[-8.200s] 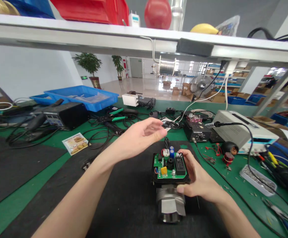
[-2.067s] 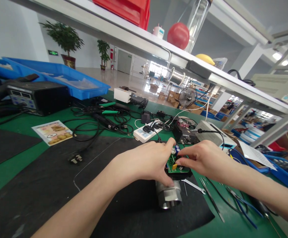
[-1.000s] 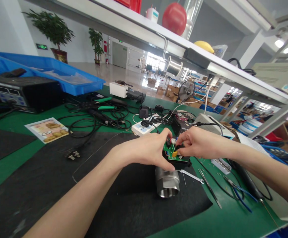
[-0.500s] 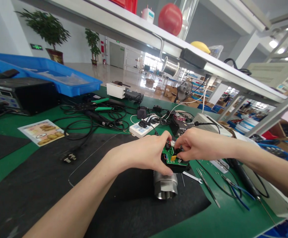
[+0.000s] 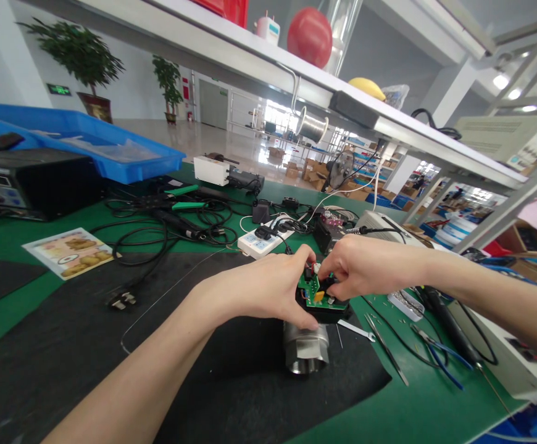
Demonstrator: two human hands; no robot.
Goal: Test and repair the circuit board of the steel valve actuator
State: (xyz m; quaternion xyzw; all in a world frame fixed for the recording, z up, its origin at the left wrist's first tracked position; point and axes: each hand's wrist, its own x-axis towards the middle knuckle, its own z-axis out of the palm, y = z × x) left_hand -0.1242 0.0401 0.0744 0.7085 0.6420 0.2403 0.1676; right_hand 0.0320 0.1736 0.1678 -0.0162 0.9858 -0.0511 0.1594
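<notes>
A green circuit board [image 5: 315, 291] with a yellow component and small wires sits in a black housing [image 5: 324, 313], above a threaded hexagonal metal fitting [image 5: 306, 353]. My left hand [image 5: 268, 290] grips the housing from the left, thumb along the near side and fingers over the far side. From the right, my right hand [image 5: 358, 268] reaches over the board with its fingers bent together at a dark part. Its fingertips hide what they pinch. Just right of the fitting lie an open-end wrench [image 5: 357, 330] and tweezers [image 5: 386, 350].
Blue-handled pliers [image 5: 439, 357], a soldering iron [image 5: 458, 336] and a small tray of parts [image 5: 406, 305] lie at the right. A power strip [image 5: 265, 242] and tangled black cables [image 5: 157, 231] stand behind the black mat [image 5: 222, 382]. A shelf [image 5: 259, 55] crosses overhead.
The view has shifted slightly, so the scene sits a little further left. Both hands keep their places on the housing and board; the right fingers have barely moved.
</notes>
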